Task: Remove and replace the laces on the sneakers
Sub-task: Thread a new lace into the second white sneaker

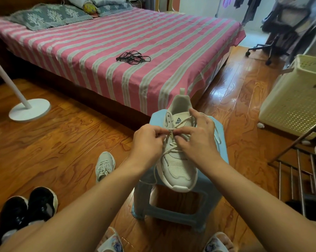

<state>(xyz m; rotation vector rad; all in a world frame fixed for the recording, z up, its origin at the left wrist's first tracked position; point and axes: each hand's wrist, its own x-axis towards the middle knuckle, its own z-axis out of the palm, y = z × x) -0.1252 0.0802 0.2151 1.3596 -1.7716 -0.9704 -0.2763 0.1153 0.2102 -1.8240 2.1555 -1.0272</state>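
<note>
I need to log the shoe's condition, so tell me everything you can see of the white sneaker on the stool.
The white sneaker sits upright on a light blue plastic stool, toe toward the camera, heel toward the bed. Its upper looks like perforated mesh with smooth overlays; the tongue bears a dark triangle logo. A white lace is partly threaded. The left hand and right hand pinch it at an upper eyelet.

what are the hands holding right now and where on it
Both hands pinch the white lace of the sneaker on the blue stool: the left hand at its tip by an upper eyelet, the right hand beside it.
</note>
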